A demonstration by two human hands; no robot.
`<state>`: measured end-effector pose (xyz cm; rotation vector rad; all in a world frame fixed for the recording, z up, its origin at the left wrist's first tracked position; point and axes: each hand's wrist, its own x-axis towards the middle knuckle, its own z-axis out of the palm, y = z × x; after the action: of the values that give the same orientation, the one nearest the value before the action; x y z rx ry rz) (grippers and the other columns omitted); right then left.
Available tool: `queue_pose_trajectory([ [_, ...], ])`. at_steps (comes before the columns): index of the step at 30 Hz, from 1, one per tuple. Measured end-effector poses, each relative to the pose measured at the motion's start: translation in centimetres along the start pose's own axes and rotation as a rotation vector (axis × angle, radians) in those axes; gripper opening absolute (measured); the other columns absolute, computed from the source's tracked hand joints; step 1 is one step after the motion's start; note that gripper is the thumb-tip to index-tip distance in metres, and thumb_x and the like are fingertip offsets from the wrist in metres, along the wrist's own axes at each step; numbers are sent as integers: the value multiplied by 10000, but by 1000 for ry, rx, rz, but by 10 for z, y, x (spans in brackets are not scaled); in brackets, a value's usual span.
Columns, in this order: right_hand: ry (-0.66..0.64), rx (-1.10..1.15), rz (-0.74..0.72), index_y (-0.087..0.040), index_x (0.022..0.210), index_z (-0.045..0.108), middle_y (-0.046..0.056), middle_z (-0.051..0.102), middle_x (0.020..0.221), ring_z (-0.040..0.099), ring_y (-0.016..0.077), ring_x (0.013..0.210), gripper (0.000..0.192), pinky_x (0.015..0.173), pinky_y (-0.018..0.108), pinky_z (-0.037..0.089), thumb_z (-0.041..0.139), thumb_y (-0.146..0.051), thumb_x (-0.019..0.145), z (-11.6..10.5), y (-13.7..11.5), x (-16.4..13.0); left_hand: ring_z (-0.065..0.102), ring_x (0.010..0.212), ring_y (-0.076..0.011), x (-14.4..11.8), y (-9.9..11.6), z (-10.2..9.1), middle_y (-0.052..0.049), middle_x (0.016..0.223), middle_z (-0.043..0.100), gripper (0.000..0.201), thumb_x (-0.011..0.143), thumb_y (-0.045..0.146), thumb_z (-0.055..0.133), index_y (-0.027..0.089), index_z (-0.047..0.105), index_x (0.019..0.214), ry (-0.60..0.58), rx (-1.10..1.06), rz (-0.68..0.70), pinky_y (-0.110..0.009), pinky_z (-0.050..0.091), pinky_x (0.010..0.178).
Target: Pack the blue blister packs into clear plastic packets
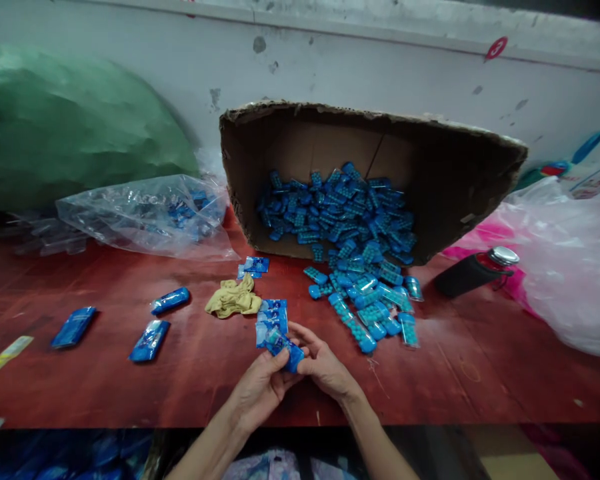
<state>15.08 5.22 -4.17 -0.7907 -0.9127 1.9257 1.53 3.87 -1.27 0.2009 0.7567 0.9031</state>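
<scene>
Hands meet at the table's near edge, left hand (260,387) and right hand (325,367) both pinched on a blue packet (286,350) below the small stack of packets (273,317), apparently mid-packing, steady fingertip grip needed next.

Tipped box (445,173) behind spilled packets (370,300) on table (480,373); cloth (233,299) left of them, bottle (473,272) right

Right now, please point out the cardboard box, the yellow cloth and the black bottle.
cardboard box (445,173), head view, inner right wall.
yellow cloth (233,299), head view, middle of the crumpled cloth.
black bottle (463,277), head view, black body.
</scene>
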Motion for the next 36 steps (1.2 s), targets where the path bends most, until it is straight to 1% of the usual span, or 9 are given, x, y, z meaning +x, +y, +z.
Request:
queue_pose_trajectory([
  [3, 20, -6, -13, -290, 1129, 540, -13, 546, 1063, 530, 133, 851, 671, 772, 249, 403, 749, -135, 511, 2, 1, 1, 646, 754, -153, 0, -2, 1, -61, 805, 702, 151, 724, 160, 594, 129, 623, 868, 36, 6, 33, -282, 496, 752],
  [6, 77, 0, -76, -261, 1109, 556, 9, 572, 1036, 530, 157, 894, 561, 830, 287, 385, 725, -193, 579, 6, 7, 2, 646, 698, -143, 0, -5, 4, -59, 765, 699, 133, 732, 188, 588, 118, 619, 840, 100, 41, 67, -268, 505, 718],
  [12, 122, -84, -70, -251, 1111, 555, 4, 596, 1014, 538, 166, 898, 509, 849, 307, 383, 689, -221, 622, 9, 11, 1, 649, 680, -162, 4, 1, 5, -68, 718, 693, 164, 762, 269, 550, 119, 602, 804, 186, 40, -10, -312, 509, 717],
  [15, 94, -56, -48, -253, 1124, 545, 3, 592, 1034, 537, 164, 915, 516, 856, 302, 383, 680, -224, 627, 9, 9, -1, 650, 699, -162, 4, 6, 2, -59, 723, 693, 112, 746, 200, 570, 125, 598, 824, 135, 40, -36, -325, 499, 745],
  [18, 55, 36, -34, -265, 1169, 503, 6, 582, 1035, 556, 148, 857, 578, 834, 301, 399, 686, -231, 622, 7, 9, -2, 644, 802, -185, 2, 9, -3, -80, 783, 695, 152, 759, 179, 550, 111, 604, 884, -4, 8, -52, -351, 465, 821],
  [22, 45, -15, -33, -276, 1186, 489, 10, 550, 1111, 542, 153, 909, 619, 836, 287, 400, 704, -224, 608, 5, 9, -3, 618, 901, -199, 1, 6, -10, -81, 878, 690, 182, 751, 169, 559, 123, 612, 920, -97, -43, -55, -354, 429, 878],
  [26, 20, -44, -63, -253, 1212, 467, 29, 571, 1089, 542, 175, 946, 559, 865, 322, 392, 650, -335, 691, 5, 11, -5, 633, 827, -170, 4, -3, -11, -48, 830, 693, 153, 727, 175, 592, 131, 620, 871, -18, -42, 24, -330, 445, 852],
  [31, 227, -298, -172, -239, 1127, 555, 32, 587, 1109, 491, 204, 1064, 362, 949, 352, 334, 542, -357, 785, 10, 13, -5, 631, 657, -135, 11, -12, -1, -10, 699, 670, 114, 718, 225, 605, 144, 585, 796, 181, 3, 117, -303, 480, 746],
  [36, 341, -305, -160, -209, 1039, 595, 30, 644, 937, 580, 186, 839, 292, 787, 315, 445, 521, -352, 795, 14, 10, -4, 629, 733, -169, 11, -9, 1, -43, 779, 664, 221, 765, 352, 523, 160, 549, 870, 185, -15, 33, -332, 467, 736],
])
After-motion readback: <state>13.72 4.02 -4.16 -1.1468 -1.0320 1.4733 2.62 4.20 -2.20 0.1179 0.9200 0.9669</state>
